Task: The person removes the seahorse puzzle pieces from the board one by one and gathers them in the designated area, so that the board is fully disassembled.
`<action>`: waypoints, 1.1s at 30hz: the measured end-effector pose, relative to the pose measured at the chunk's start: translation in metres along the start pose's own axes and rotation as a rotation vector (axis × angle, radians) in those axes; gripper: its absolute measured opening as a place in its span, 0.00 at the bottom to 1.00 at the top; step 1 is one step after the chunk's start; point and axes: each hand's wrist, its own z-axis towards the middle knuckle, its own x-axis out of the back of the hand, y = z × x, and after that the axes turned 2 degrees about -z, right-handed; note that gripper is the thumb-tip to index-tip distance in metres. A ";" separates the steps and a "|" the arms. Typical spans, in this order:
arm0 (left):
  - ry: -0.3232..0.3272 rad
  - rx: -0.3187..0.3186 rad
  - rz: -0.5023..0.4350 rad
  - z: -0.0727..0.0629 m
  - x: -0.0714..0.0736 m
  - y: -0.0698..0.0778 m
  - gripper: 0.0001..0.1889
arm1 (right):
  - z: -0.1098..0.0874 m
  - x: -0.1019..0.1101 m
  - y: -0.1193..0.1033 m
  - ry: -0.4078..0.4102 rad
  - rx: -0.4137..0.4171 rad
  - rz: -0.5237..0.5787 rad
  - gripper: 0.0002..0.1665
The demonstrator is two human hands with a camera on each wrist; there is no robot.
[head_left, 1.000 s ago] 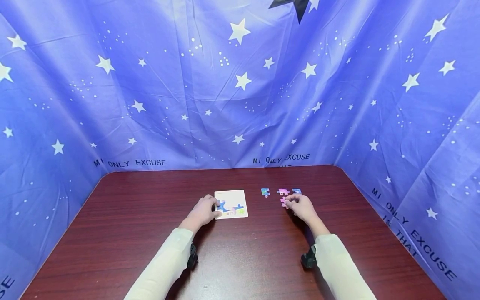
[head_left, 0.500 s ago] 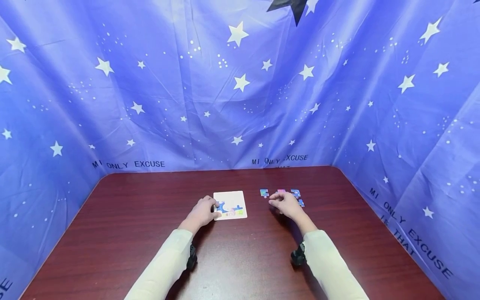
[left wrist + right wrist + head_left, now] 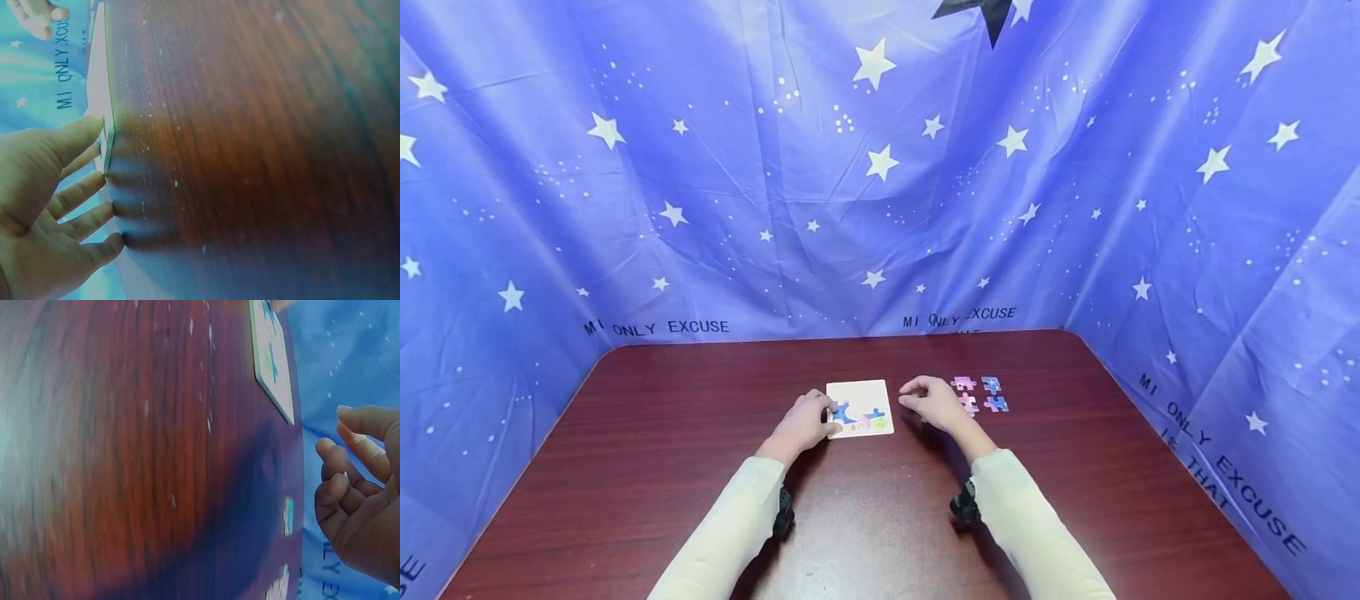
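My left hand (image 3: 807, 419) rests at the left edge of a pale square puzzle board (image 3: 859, 392), which has blue, pink and green pieces along its near part. In the left wrist view the thumb (image 3: 84, 139) lies over the board's edge, and the other fingers are spread, their tips down by the board and table. My right hand (image 3: 934, 402) hovers between the board and the loose pieces. Its thumb and forefinger point towards the board with nothing visible between them, while the other fingers are loosely bent. Below it in the right wrist view lies a blue-green puzzle piece (image 3: 288, 515).
Right of the right hand lie two pink puzzle pieces (image 3: 964, 383) and two blue puzzle pieces (image 3: 997, 404). All this stands on a dark red wooden table (image 3: 880, 517), with a blue star-printed curtain (image 3: 790, 167) behind and at both sides.
My right hand has moved left from the pink and blue pieces towards the board, uncovering those pieces and covering the blue-green one in the head view. My left hand stays at the board.
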 end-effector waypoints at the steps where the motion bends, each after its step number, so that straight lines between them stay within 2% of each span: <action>1: 0.001 0.000 0.000 0.000 0.000 0.000 0.13 | 0.001 -0.003 -0.002 -0.004 0.004 -0.003 0.10; 11: 0.009 -0.012 -0.006 0.000 0.001 0.002 0.13 | 0.005 -0.028 -0.015 -0.030 0.063 -0.019 0.09; 18: 0.021 -0.019 -0.008 0.001 0.000 0.000 0.13 | 0.007 -0.044 -0.022 -0.009 0.129 -0.101 0.08; 23: 0.024 -0.019 -0.012 0.000 0.000 -0.001 0.13 | 0.008 -0.052 -0.025 -0.003 0.163 -0.094 0.09; 27: 0.024 -0.016 -0.016 0.001 0.000 -0.002 0.14 | 0.009 -0.059 -0.025 -0.024 0.157 -0.071 0.10; 33: 0.023 -0.026 -0.018 0.001 0.000 -0.003 0.14 | 0.010 -0.067 -0.026 -0.031 0.133 -0.120 0.09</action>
